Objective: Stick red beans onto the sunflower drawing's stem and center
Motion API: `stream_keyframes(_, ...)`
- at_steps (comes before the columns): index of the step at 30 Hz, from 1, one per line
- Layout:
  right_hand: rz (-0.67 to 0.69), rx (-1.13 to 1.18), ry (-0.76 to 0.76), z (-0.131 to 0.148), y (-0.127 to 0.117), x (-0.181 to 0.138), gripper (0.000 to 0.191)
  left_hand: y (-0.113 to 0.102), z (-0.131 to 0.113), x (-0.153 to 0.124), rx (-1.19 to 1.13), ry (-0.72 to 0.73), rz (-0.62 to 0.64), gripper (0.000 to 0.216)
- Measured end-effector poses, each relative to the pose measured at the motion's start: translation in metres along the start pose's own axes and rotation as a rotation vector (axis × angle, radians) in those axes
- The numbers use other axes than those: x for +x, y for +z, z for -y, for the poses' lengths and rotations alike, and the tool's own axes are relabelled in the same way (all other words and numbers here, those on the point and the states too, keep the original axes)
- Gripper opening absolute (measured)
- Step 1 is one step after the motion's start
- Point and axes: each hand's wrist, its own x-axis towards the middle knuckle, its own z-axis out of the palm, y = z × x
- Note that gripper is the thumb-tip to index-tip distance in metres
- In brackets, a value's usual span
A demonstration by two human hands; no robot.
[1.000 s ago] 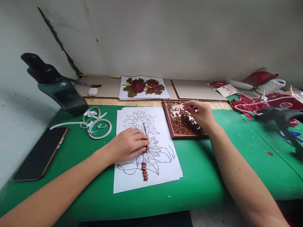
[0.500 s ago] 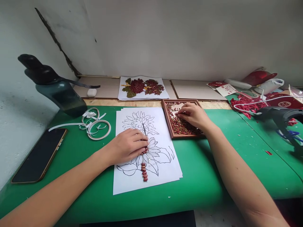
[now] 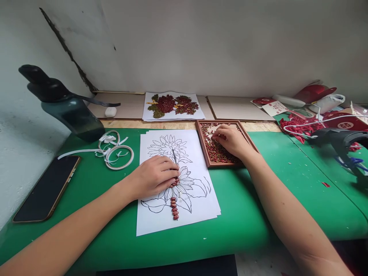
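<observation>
My left hand (image 3: 157, 174) lies on a white sheet (image 3: 149, 222) printed with line-drawn flowers, its fingers stretched out and slightly curved over the middle of the drawing. Speckled red beans (image 3: 174, 209) form a short row down the lower stem, and a few more show beside my fingertips. My right hand (image 3: 228, 140) reaches into a brown-framed tray (image 3: 202, 143) of small red and green beans (image 3: 217, 153). Its thumb and fingertips are pinched together over a pale bare patch of the tray bottom. Whatever is between those fingertips is too small to make out.
A dark bottle (image 3: 71, 111), a phone (image 3: 47, 189) and rolls of white tape (image 3: 119, 157) occupy the left side. Behind the sheet lies a finished bean picture (image 3: 172, 106). Red shreds (image 3: 301, 124), cables and a black object (image 3: 342, 142) crowd the right. The green mat (image 3: 247, 214) runs beneath.
My right hand has shifted slightly left within the tray, its fingertips still together. The left hand stays in place on the sheet. The whole view has drifted a little.
</observation>
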Motion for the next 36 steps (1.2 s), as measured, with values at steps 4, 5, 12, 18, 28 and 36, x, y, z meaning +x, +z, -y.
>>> stream_keyframes(4, 0.021, -0.022, 0.027, 0.0, 0.001, 0.001, 0.018, 0.0, 0.0, 0.0, -0.01, -0.004, -0.011, 0.025)
stream_keyframes(5, 0.021, -0.029, 0.034, 0.0, 0.0, 0.001, 0.018, 0.0, 0.0, 0.0, -0.01, -0.005, -0.011, 0.025)
stream_keyframes(12, 0.03, -0.107, 0.071, 0.0, 0.002, 0.0, 0.016, 0.001, 0.001, 0.0, -0.006, -0.006, -0.006, 0.025)
stream_keyframes(18, -0.014, -0.133, 0.066, -0.002, 0.008, -0.002, 0.018, 0.001, 0.001, 0.0, -0.008, -0.005, 0.0, 0.025)
stream_keyframes(28, -0.065, -0.121, 0.055, -0.005, -0.005, -0.004, 0.017, 0.001, 0.002, -0.001, -0.008, -0.006, 0.005, 0.025)
stream_keyframes(36, -0.019, -0.097, 0.003, -0.003, -0.001, -0.003, 0.021, 0.001, 0.002, -0.001, -0.001, 0.003, -0.009, 0.025)
